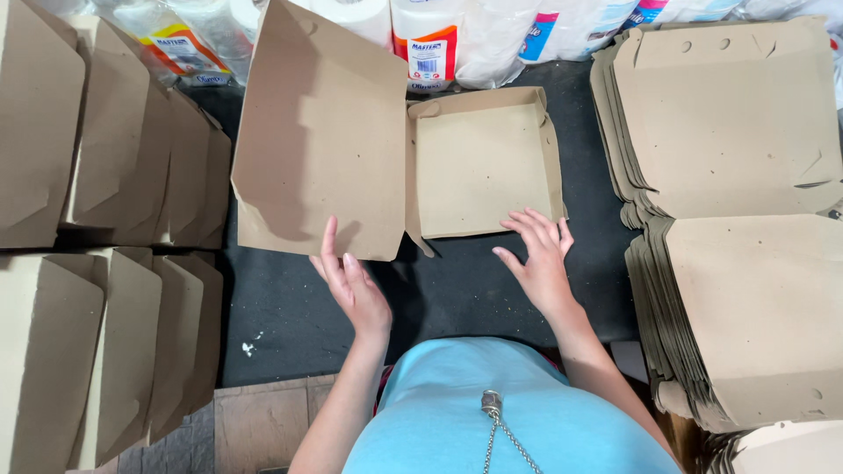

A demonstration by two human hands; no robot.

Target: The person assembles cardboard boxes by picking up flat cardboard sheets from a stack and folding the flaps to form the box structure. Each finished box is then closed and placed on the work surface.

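Observation:
A brown cardboard box (479,162) lies half folded on the dark table (457,290). Its right half stands up as a shallow tray. Its left half, the lid flap (320,132), is spread out flat and slightly raised. My left hand (351,281) is open, fingers together, touching the near edge of the lid flap. My right hand (540,254) is open with fingers spread, its fingertips on the tray's near wall at the right corner. Neither hand grips anything.
Two thick stacks of flat unfolded box blanks (729,123) (755,325) fill the right side. Rows of folded boxes stand on edge at the left (114,167) (105,351). Plastic-wrapped paper rolls (430,39) line the far edge.

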